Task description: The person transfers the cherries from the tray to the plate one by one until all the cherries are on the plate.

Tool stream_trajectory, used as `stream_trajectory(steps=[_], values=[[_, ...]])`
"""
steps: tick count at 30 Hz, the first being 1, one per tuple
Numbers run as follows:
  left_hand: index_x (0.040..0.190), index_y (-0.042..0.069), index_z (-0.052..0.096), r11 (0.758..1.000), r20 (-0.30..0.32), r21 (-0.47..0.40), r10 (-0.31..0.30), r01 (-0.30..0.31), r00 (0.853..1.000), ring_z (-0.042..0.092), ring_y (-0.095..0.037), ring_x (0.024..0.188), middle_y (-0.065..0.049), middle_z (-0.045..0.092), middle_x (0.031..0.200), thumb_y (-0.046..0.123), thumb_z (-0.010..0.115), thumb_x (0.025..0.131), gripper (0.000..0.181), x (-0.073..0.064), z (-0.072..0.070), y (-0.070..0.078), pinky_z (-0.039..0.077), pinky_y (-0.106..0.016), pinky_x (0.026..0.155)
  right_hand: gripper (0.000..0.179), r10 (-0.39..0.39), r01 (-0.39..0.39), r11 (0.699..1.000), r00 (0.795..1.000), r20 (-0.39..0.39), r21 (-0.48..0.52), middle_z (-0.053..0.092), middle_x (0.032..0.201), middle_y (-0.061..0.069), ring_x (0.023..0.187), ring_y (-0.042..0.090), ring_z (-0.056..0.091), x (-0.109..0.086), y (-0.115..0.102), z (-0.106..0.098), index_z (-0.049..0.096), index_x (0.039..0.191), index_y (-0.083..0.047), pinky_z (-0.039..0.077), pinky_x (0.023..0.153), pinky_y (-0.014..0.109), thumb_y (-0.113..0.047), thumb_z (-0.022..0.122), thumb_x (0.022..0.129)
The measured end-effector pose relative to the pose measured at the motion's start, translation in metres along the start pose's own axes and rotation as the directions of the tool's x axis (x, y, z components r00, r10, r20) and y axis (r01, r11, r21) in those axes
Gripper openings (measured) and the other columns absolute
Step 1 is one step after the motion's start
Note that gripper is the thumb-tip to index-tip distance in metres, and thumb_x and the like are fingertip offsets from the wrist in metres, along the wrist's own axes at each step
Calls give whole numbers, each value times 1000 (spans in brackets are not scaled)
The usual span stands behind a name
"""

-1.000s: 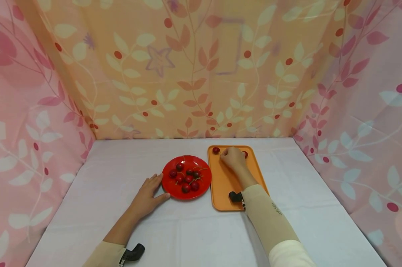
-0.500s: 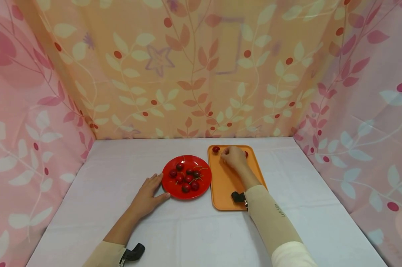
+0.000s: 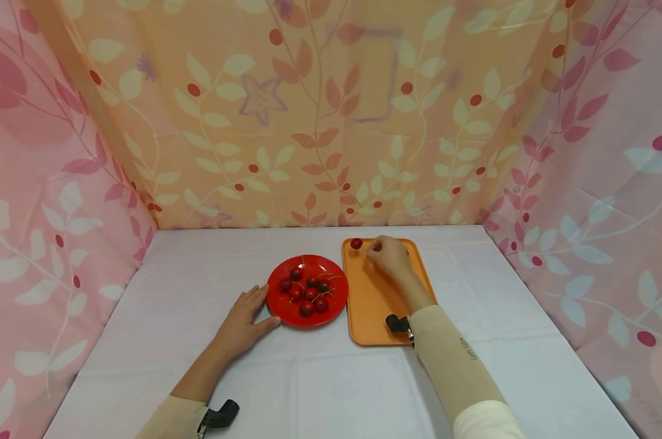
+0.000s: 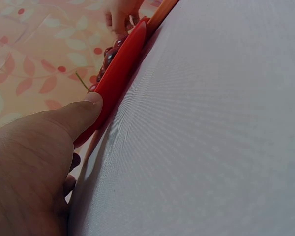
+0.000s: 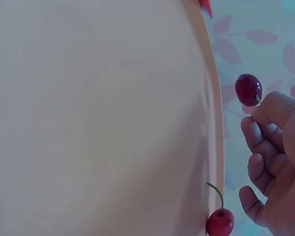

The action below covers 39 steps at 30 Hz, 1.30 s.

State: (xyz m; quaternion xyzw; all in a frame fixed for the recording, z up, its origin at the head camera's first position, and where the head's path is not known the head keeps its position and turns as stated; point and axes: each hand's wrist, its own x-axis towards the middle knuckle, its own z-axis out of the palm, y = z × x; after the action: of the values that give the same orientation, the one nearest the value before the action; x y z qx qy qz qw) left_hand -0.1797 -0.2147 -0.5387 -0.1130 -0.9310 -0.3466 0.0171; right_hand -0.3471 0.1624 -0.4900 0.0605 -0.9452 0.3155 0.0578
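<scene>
My right hand [image 3: 391,259] is over the far end of the orange tray [image 3: 371,317], its thumb and forefinger pinching a dark red cherry [image 5: 248,90] by the stem. In the head view that cherry hangs just left of the fingertips. A second cherry [image 5: 220,222], stem up, lies at the tray's edge in the right wrist view; the hand mostly hides it in the head view. My left hand [image 3: 245,323] rests against the left side of the red plate [image 3: 276,308], fingers spread and thumb at the near rim. Several stemmed cherries [image 3: 310,294] lie on the plate.
The plate and tray sit side by side, nearly touching, on a white-covered table [image 3: 320,384]. Floral cloth [image 3: 320,122] hangs behind the table and along both sides. Each sleeve carries a small black camera [image 3: 221,416] at the wrist.
My right hand has risen slightly and shifted right, and the pinched cherry has moved up a little with it. My left hand and the plate have stayed put.
</scene>
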Motion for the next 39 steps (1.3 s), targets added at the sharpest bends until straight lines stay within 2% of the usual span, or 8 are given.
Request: stream_trajectory(steps=[7,16,20,25,31,39], values=[[161,15,34,1000,3,5,1,-1,1000,23,-32,156,-7,39,164,47,75,91,87,1,0,0,13,-58,127,10,-28,27,998,1000,12,62,72,97,4,85,25,61,-1,-5,-6,71,95,-14,50,84,43,-24,72,92],[161,16,34,1000,2,5,1,-1,1000,23,-31,156,-6,39,164,48,75,90,88,1,-1,0,13,-57,127,8,-94,89,991,994,50,104,71,96,3,85,23,59,-1,-20,-14,73,98,-16,51,75,35,-22,72,93],[161,15,35,1000,-3,11,6,-6,1000,24,-32,156,-8,40,163,48,75,90,88,1,-1,0,14,-58,127,8,-141,129,982,987,82,140,71,97,2,90,24,57,-2,-30,-18,74,100,-16,51,80,35,-21,72,94],[161,16,35,1000,1,-5,1,-1,1000,22,-32,156,-7,39,163,48,75,90,88,1,-1,0,13,-58,127,6,-215,195,963,972,96,185,71,97,3,94,27,57,-1,-43,-21,74,97,-14,51,85,38,-17,74,92],[161,17,34,1000,3,-3,5,-4,1000,22,-31,157,-6,39,164,48,75,90,88,1,-1,0,13,-58,127,4,-312,290,939,945,102,185,71,94,2,94,26,59,1,-56,-18,75,94,-13,52,89,38,-16,74,91],[161,17,34,1000,4,-12,-5,5,1000,22,-31,157,-6,39,164,48,75,90,89,0,-1,1,12,-58,127,4,-380,351,918,913,152,184,70,90,-1,93,25,58,0,-72,-11,76,94,-12,50,87,35,-14,73,91]])
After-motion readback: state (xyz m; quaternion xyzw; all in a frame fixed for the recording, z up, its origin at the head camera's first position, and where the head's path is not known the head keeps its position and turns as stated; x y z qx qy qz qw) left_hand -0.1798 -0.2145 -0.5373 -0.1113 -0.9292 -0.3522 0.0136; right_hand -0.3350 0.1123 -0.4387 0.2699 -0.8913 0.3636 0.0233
